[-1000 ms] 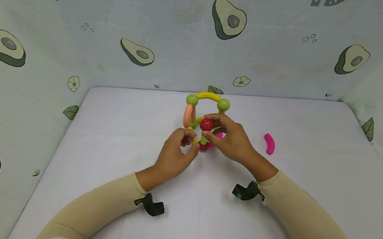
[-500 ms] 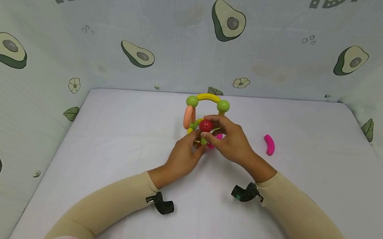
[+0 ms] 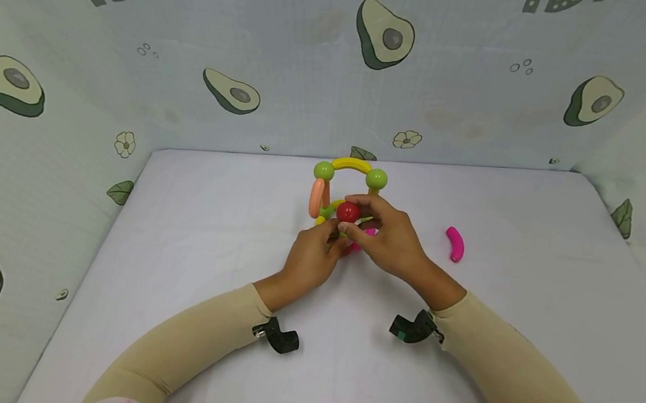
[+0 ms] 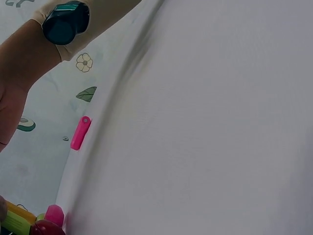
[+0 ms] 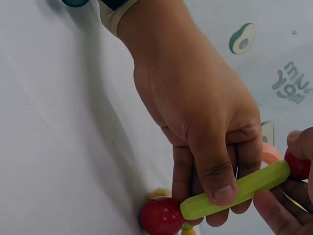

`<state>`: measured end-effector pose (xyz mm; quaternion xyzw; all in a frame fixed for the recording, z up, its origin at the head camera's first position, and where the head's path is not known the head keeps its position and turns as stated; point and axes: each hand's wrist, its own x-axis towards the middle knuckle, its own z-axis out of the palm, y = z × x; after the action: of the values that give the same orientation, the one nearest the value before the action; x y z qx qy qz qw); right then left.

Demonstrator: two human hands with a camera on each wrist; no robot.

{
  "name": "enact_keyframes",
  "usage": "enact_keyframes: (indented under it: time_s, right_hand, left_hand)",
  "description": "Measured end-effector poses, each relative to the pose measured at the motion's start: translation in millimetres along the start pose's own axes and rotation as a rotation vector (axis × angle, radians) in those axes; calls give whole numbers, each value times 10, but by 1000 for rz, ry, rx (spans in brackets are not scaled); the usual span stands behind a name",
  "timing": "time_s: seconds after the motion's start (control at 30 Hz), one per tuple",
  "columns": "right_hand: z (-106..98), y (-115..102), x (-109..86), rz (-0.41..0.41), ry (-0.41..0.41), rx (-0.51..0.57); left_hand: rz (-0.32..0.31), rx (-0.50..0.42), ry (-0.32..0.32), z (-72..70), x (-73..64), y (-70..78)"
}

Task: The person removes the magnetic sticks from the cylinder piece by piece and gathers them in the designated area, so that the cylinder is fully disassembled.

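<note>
My left hand (image 3: 310,255) pinches a light green rod (image 5: 254,186) between thumb and fingers. My right hand (image 3: 393,240) holds the upper red ball (image 3: 349,212) at one end of that rod. At the rod's other end sits a lower red ball (image 5: 160,216), just beyond the left fingers in the right wrist view. Both belong to a standing frame of balls and curved rods. Behind the hands rise its green balls (image 3: 324,171), a yellow curved rod (image 3: 352,164) and an orange curved rod (image 3: 316,198). Fingers hide much of its lower part.
A loose pink curved rod (image 3: 455,244) lies on the white-covered table (image 3: 536,273), right of the right hand. A cloth backdrop with avocado prints (image 3: 386,35) stands behind the table. Each forearm carries a small black camera (image 3: 282,337).
The left hand has moved right and slightly forward, from an open pose beside the frame to a pinch on the light green rod. The right hand stays on the red ball.
</note>
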<state>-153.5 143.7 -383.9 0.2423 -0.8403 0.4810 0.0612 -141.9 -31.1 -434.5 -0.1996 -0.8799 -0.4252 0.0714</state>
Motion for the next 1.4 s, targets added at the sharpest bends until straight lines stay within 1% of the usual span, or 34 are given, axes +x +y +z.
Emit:
enact_keyframes:
  time_s: [0.2, 0.33, 0.43, 0.53, 0.77, 0.87, 0.93, 1.03, 1.13, 1.2, 1.3, 1.4]
  right_hand:
    - [-13, -11, 2, 31, -9, -2]
    - [-27, -14, 5, 69, -1, 9]
    - [-43, -9, 2, 76, 8, 9]
    - [-76, -9, -11, 47, 12, -8]
    - [-239, 27, -50, -77, 63, -56]
    - [-323, 48, -63, -87, 81, -77]
    - [-378, 60, -74, -57, 88, -96]
    - [-460, 82, -93, 20, 92, -128]
    - [-543, 93, -116, 101, 90, -167]
    - [-593, 100, -131, 140, 86, -187]
    - [-656, 123, -155, 175, 82, -221]
    - [-704, 164, -172, 175, 90, -253]
  left_hand:
    - [-3, 0, -9, -9, 1, 4]
    - [-16, 0, -19, -18, 3, 12]
    - [-18, -3, -25, -21, 7, 11]
    - [-16, -18, -35, -18, 15, 9]
    - [-15, -20, -54, -21, 23, 6]
    - [-16, -12, -50, -19, 22, 5]
    - [-16, -2, -46, -16, 20, 7]
    - [-12, 8, -46, -10, 16, 0]
    - [-15, -7, -51, -7, 12, 1]
    - [-20, -21, -54, -8, 10, 3]
    - [-29, -23, -55, -11, 9, 10]
    - [-33, -19, -57, -17, 7, 11]
